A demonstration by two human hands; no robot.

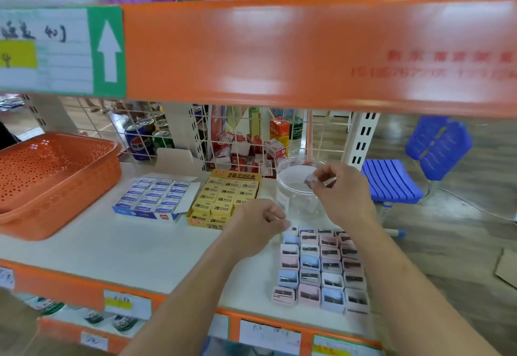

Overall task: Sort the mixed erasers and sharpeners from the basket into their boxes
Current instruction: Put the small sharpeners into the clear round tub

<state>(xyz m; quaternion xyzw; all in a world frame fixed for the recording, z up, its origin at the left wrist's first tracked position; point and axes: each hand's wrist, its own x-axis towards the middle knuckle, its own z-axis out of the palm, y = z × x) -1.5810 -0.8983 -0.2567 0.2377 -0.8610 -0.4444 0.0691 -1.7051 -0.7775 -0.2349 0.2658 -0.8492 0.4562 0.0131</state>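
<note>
Now my right hand (334, 187) pinches a small grey sharpener (314, 179) over the clear jar (284, 196), right of centre, poised to drop in. My left hand (258, 225) curls just below; whether it grips anything I cannot tell. The orange basket (64, 204) sits at left.

Orange-edged white store shelf (140, 249), wire mesh back (321, 137), blue slatted chair (391, 185), grey wood-look floor (461, 243) beyond
</note>
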